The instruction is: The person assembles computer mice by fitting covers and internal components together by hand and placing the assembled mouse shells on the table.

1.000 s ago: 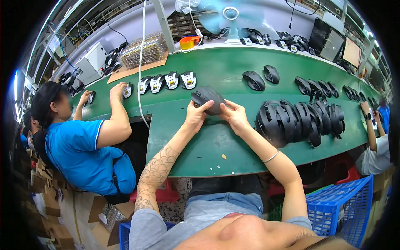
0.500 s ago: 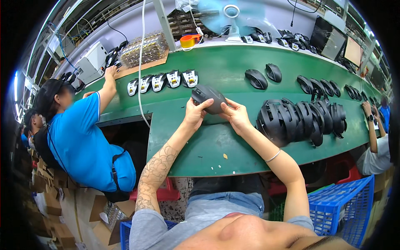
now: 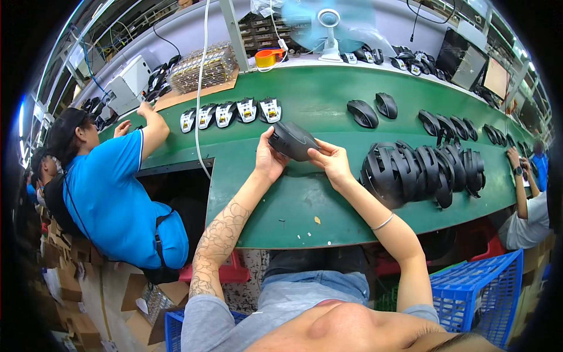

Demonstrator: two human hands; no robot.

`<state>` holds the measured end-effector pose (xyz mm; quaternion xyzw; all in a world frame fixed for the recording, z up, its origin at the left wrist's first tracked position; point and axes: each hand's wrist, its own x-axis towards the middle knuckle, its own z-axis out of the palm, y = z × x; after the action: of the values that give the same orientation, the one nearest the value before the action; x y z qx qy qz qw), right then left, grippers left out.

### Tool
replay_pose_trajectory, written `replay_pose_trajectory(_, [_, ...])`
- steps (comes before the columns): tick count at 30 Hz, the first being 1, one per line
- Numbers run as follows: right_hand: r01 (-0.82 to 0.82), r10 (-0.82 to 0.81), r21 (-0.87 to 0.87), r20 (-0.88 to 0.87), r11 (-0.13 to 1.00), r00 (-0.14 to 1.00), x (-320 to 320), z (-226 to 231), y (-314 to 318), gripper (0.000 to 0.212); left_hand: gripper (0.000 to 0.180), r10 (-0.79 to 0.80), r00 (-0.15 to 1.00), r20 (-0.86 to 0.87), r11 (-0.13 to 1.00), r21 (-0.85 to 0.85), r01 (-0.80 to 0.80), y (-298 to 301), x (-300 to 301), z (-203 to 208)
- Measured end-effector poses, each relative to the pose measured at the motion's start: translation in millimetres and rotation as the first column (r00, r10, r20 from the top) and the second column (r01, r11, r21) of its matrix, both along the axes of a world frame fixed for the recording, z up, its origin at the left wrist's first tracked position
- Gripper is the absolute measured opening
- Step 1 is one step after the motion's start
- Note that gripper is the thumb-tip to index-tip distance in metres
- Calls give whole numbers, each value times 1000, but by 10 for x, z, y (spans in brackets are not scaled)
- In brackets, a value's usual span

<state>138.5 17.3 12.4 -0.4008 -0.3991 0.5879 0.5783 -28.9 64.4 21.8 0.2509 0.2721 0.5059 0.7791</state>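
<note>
A black computer mouse (image 3: 293,139) is held above the green bench between my two hands. My left hand (image 3: 270,156) grips its left end, the thumb on the near side. With thumb and fingers, my right hand (image 3: 332,162) holds the other end. Beyond my left hand stands a row of mouse bodies with white inner parts (image 3: 225,114), their covers off. To the right of my right hand lies a stack of black plastic mouse shells (image 3: 404,171). Two finished-looking black mice (image 3: 362,113) sit further back on the bench.
More black mice (image 3: 448,124) line the right side of the green bench (image 3: 305,223). A blue fan (image 3: 329,29) and an orange tape roll (image 3: 267,57) stand on the back ledge. A white cable (image 3: 202,88) hangs at left. A co-worker in blue (image 3: 114,182) sits left; a blue crate (image 3: 481,299) is right.
The mouse has turned and tilted in my hands, and my left hand has shifted its grip toward its left end. The co-worker at left has drawn a hand back.
</note>
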Motion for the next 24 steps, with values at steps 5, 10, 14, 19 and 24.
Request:
replay_pose_trajectory(5, [-30,31,-9,89,1000,996,42,75,33,38,34,-8,1000,21,1000,-5,8,150,-135,-141])
replay_pose_trajectory(10, [-142,139,40,71,989,988,20,24,7,31,40,81,994,-67,997,17,-80,149,-43,-157])
replay_pose_trajectory(14, [-76,56,-105,-184,992,981,-2,7,-5,38,59,57,988,-144,996,81,-46,87,-30,-44])
replay_pose_trajectory(19, [160,-220,-202,-323,966,921,92,-56,83,44,62,166,890,-425,915,403,22,-84,91,27])
replay_pose_trajectory(24, [243,-326,-270,-321,932,889,106,-89,157,33,54,179,842,-509,874,475,102,-163,135,27])
